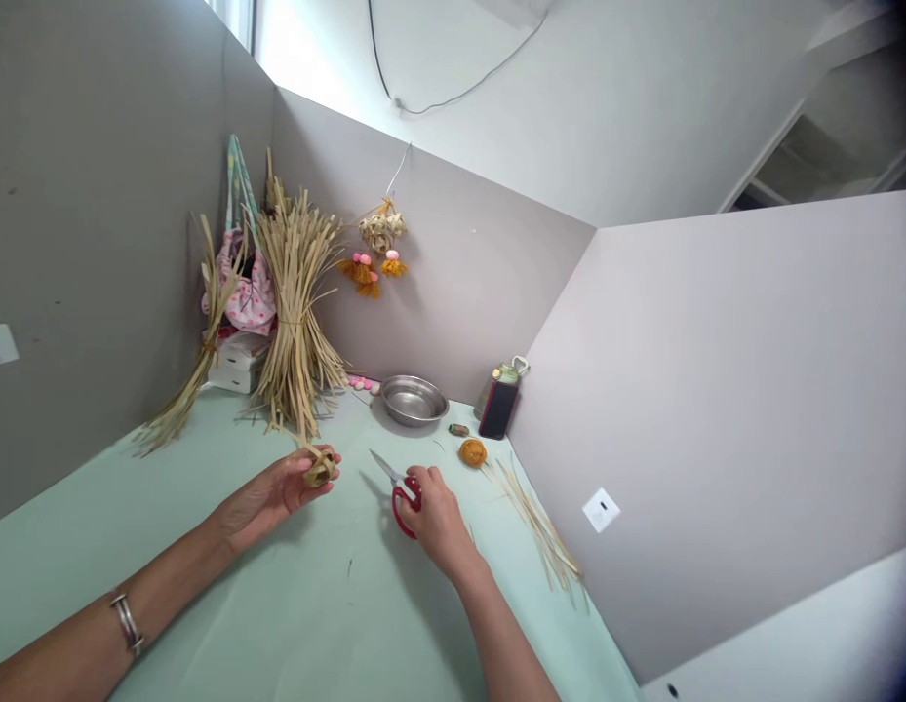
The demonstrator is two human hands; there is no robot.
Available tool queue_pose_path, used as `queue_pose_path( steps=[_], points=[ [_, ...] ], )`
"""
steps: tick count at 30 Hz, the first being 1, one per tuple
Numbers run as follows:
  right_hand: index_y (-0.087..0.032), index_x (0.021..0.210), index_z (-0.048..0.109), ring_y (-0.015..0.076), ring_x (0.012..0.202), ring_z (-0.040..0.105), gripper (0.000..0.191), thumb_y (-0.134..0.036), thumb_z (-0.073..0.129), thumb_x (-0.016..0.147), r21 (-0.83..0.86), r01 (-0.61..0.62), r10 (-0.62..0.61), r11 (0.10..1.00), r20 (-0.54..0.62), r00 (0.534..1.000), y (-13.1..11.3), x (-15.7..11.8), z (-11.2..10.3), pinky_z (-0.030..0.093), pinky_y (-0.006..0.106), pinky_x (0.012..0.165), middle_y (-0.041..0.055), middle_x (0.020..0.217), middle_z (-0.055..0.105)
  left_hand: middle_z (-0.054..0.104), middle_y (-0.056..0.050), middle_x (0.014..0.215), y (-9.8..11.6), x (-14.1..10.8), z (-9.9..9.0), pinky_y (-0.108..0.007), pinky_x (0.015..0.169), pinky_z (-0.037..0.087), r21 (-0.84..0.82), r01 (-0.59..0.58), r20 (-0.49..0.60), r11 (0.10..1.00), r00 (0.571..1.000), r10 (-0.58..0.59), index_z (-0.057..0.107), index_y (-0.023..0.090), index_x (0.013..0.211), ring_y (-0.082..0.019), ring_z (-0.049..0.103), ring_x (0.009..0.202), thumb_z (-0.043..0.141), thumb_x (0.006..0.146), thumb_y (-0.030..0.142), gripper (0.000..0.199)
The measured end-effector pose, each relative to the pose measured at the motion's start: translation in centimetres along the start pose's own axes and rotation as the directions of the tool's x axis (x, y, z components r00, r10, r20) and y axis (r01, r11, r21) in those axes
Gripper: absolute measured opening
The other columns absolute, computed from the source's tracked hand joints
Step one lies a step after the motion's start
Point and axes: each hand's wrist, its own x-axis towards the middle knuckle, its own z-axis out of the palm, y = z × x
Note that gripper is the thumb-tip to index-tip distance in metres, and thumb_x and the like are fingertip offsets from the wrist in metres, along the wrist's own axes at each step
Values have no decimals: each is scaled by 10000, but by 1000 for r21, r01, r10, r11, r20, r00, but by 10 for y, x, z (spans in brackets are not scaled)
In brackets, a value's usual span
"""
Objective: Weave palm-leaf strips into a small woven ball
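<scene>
Between the fingers of my left hand (281,492) is a small woven straw ball (320,468), with a strip end sticking up from it. My right hand (436,519) grips red-handled scissors (407,492), held just above the table. Their metal blades point up and left towards the ball, apart from it. Whether the blades are fully closed is hard to make out.
A big bundle of straw strips (295,312) stands at the back left, beside a thinner bundle (204,361). Behind my hands are a metal bowl (414,402), an orange yarn ball (472,452) and a phone (498,409). Loose strips (540,531) lie along the right edge.
</scene>
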Motion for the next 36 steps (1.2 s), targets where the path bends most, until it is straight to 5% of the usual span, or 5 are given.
queue_pose_path(
  steps=[3, 6, 16, 24, 36],
  points=[
    [-234, 1224, 523, 181, 950, 582, 419, -169, 619, 821, 373, 147, -90, 916, -165, 982, -6, -2, -4, 500, 305, 849, 51, 1091, 519, 753, -131, 1013, 1, 2, 1, -268, 784, 634, -38, -31, -69, 999, 997, 28, 735, 82, 1006, -203, 738, 874, 530, 905, 65, 230],
    [-281, 1273, 510, 176, 939, 558, 527, -242, 704, 784, 467, 236, -173, 852, -174, 969, -17, -8, -8, 505, 309, 862, 40, 1119, 490, 760, -133, 987, -1, 4, 2, -252, 742, 641, -67, -28, -141, 997, 990, 19, 735, 73, 972, -208, 746, 861, 488, 941, 90, 250],
    [-296, 1239, 580, 141, 769, 509, 433, -328, 703, 826, 410, 285, -279, 866, -75, 957, -26, -15, 8, 498, 262, 725, 20, 997, 455, 756, -110, 998, -12, -3, 11, -290, 780, 635, 54, 19, -76, 998, 997, -14, 738, 109, 981, -207, 729, 895, 579, 899, 64, 185],
    [-274, 1328, 535, 170, 820, 560, 455, -354, 641, 893, 254, 328, -322, 910, -65, 945, -25, -16, 5, 476, 274, 770, 40, 972, 567, 763, -108, 1004, -12, -2, 5, -273, 763, 624, 126, 45, 9, 991, 999, -46, 745, 133, 1012, -243, 727, 949, 675, 860, 162, 170],
    [-260, 1334, 493, 146, 692, 548, 415, -203, 531, 926, 162, 264, -276, 951, 59, 959, -32, -21, 7, 432, 241, 659, 21, 918, 602, 759, -108, 946, -15, 0, 6, -267, 716, 633, 124, 75, -84, 989, 994, -65, 732, 118, 946, -243, 746, 880, 616, 890, 122, 129]
  ],
)
